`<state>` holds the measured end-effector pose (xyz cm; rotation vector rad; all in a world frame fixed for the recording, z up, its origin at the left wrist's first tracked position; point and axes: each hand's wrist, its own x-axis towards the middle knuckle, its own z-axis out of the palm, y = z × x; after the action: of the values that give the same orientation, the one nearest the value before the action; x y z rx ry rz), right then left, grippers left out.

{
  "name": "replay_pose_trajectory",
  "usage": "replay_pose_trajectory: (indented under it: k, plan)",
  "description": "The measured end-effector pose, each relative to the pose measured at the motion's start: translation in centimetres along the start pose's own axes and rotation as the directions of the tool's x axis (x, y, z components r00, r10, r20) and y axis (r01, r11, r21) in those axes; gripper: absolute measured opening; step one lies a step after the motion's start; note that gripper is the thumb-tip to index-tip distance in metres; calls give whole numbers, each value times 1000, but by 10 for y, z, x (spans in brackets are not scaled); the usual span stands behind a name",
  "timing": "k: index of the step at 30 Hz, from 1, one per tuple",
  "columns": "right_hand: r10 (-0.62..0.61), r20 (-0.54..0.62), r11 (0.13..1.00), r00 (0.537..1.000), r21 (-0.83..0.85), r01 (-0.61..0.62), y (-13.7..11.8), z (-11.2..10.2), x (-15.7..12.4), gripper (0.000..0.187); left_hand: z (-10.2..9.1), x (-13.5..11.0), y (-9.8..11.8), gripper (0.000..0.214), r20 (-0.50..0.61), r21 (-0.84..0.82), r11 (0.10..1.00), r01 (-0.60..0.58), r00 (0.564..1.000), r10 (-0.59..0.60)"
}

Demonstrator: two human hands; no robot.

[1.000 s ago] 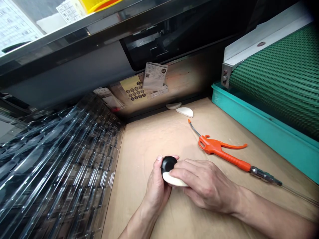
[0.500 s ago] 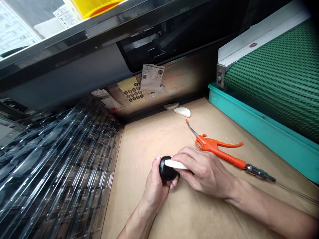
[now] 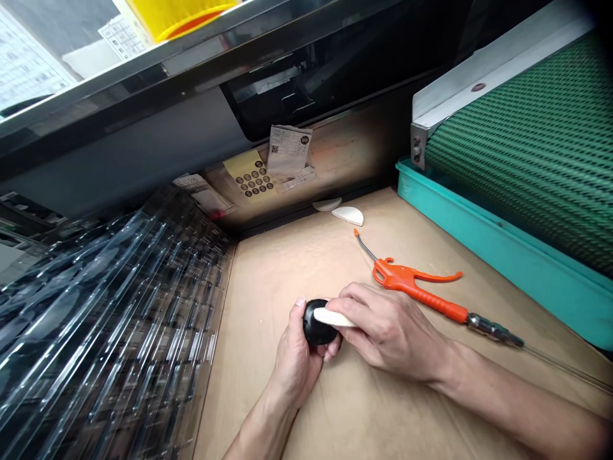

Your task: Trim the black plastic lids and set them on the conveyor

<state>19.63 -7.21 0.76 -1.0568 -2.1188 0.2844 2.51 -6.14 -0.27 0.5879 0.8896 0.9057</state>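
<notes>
Left hand (image 3: 297, 367) curls shut around a black rounded piece (image 3: 313, 332) low in the middle of the picture, over the counter (image 3: 258, 287), while right hand (image 3: 387, 332) pinches a white curved piece (image 3: 335, 317) against it, near an orange air gun (image 3: 407, 281).

The left hand (image 3: 297, 364) cups a black rounded piece (image 3: 316, 322) just above the bench (image 3: 258, 300), while the right hand (image 3: 387, 335) presses a white crescent piece (image 3: 332, 317) against its upper edge. Just beside the right hand lies an orange air blow gun (image 3: 407, 280) – two more white crescents (image 3: 347, 216) sit near the bench's far edge. Stacked clear plastic trays (image 3: 110, 306) fill the lower left of the frame.
</notes>
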Motion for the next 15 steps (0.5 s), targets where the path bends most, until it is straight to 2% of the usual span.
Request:
replay_pose_trajectory:
  k: [4, 7, 11, 15]
  plan:
    - [-20, 92, 996, 996, 91, 12, 3, -6, -2, 19, -2, 0, 2, 51, 5, -15, 999, 46, 999, -45]
    - [-23, 176, 997, 984, 73, 10, 5, -14, -3, 16, -1, 0, 6, 53, -3, -34, 997, 70, 998, -71]
    - [12, 125, 1000, 992, -12, -11, 7, -18, -2, 14, -1, 2, 7, 52, 57, -15, 999, 49, 997, -48]
    - [19, 76, 999, 997, -29, -17, 6, -17, -2, 13, -2, 3, 6, 49, 63, -5, 1000, 31, 998, -30]
